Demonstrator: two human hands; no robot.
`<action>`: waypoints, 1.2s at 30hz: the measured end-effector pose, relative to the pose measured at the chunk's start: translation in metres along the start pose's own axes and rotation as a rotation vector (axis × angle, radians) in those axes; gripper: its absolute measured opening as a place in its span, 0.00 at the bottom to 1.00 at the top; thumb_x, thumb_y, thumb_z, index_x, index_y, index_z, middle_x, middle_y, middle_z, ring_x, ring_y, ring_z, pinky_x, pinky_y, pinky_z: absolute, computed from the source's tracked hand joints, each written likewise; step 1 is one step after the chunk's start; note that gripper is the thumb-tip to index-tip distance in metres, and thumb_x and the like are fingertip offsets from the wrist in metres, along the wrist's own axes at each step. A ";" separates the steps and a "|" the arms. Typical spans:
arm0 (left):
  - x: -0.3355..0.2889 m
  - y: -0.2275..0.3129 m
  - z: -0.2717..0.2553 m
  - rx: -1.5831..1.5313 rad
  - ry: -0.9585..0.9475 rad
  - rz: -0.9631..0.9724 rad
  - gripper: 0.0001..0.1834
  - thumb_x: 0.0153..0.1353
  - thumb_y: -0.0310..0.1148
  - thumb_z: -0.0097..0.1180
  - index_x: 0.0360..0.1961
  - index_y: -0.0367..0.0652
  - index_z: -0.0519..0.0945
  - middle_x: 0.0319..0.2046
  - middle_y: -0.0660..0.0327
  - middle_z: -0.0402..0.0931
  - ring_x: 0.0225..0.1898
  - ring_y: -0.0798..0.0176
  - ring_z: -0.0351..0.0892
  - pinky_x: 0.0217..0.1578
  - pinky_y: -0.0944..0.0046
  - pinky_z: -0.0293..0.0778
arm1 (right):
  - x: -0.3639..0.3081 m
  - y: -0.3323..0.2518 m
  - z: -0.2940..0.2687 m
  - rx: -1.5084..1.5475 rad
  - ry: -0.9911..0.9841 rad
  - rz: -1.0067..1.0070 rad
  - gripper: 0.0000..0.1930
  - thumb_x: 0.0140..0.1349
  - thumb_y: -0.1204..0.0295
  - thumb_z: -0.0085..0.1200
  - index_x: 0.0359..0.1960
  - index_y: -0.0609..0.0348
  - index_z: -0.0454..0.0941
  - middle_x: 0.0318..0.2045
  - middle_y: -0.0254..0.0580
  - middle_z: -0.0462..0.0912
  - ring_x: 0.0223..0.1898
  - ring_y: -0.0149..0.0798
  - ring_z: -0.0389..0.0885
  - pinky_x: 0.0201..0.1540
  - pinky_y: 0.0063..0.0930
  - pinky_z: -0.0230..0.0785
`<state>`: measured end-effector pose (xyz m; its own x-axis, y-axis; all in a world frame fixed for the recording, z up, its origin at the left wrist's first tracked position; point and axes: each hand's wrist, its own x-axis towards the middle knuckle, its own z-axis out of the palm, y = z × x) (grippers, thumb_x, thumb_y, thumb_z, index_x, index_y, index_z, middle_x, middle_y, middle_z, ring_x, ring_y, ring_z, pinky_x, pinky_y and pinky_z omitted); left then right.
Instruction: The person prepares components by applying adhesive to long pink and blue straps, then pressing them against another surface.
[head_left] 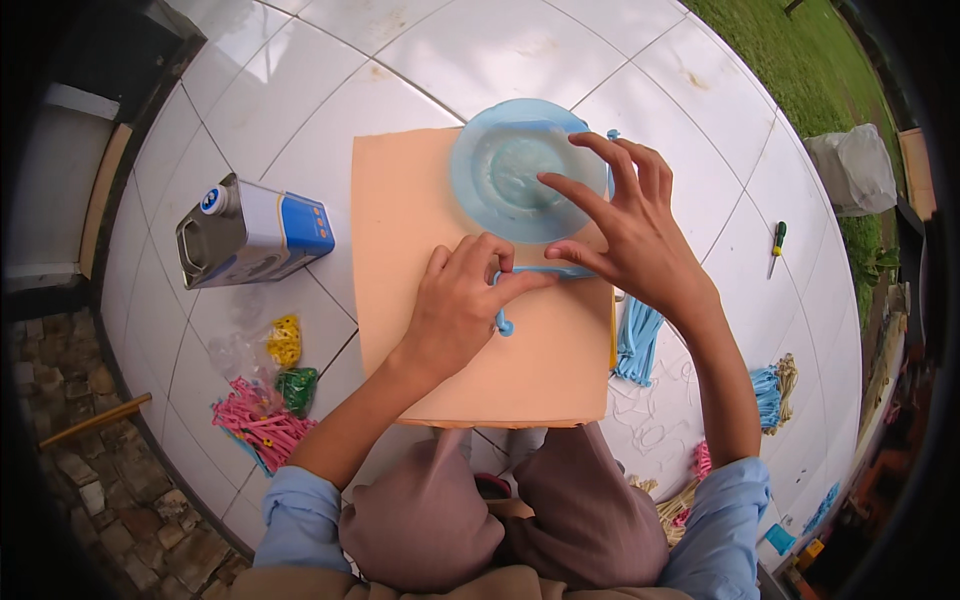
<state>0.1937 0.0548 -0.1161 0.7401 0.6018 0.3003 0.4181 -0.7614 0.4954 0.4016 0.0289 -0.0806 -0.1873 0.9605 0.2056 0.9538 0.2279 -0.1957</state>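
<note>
My left hand (450, 310) is closed in a pinch on a light-blue strip (566, 271), above a peach-coloured board (480, 380). One end of the strip hangs below the fingers in a small curl; the rest runs rightward to beneath my right thumb. My right hand (640, 235) is open with its fingers spread over the right side of a blue translucent plate (475, 190). Its thumb is close to the strip; whether they touch, I cannot tell. Something clear and shiny lies in the middle of the plate.
A rectangular metal can (270, 235) stands left of the board. Near it lie pink strips (258, 425) and bags of yellow (284, 340) and green (297, 390) pieces. Rightward are blue strips (638, 340), another blue bundle (766, 395), a screwdriver (777, 245) and a whitish bag (850, 170).
</note>
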 end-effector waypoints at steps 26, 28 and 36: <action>0.001 0.003 -0.003 -0.013 -0.061 -0.031 0.19 0.48 0.26 0.52 0.41 0.60 0.81 0.32 0.66 0.64 0.37 0.66 0.68 0.35 0.63 0.60 | -0.002 -0.005 0.005 0.248 0.129 0.083 0.18 0.49 0.62 0.62 0.43 0.45 0.75 0.55 0.41 0.60 0.56 0.51 0.56 0.58 0.47 0.53; 0.000 0.001 -0.004 -0.014 -0.072 -0.046 0.19 0.48 0.26 0.52 0.41 0.60 0.81 0.32 0.66 0.64 0.37 0.66 0.68 0.35 0.63 0.60 | -0.012 -0.007 -0.005 0.234 0.139 0.087 0.16 0.49 0.67 0.61 0.42 0.44 0.76 0.55 0.41 0.61 0.56 0.51 0.56 0.57 0.45 0.55; 0.002 0.002 -0.002 -0.009 -0.019 -0.034 0.21 0.42 0.24 0.55 0.39 0.61 0.83 0.30 0.68 0.60 0.28 0.68 0.63 0.32 0.66 0.58 | -0.059 -0.013 0.002 0.066 0.142 0.023 0.21 0.34 0.79 0.62 0.35 0.41 0.79 0.55 0.35 0.66 0.55 0.46 0.58 0.59 0.47 0.52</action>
<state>0.1950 0.0553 -0.1127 0.7356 0.6223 0.2677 0.4385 -0.7386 0.5120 0.3999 -0.0301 -0.0917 -0.1260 0.9344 0.3333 0.9392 0.2205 -0.2631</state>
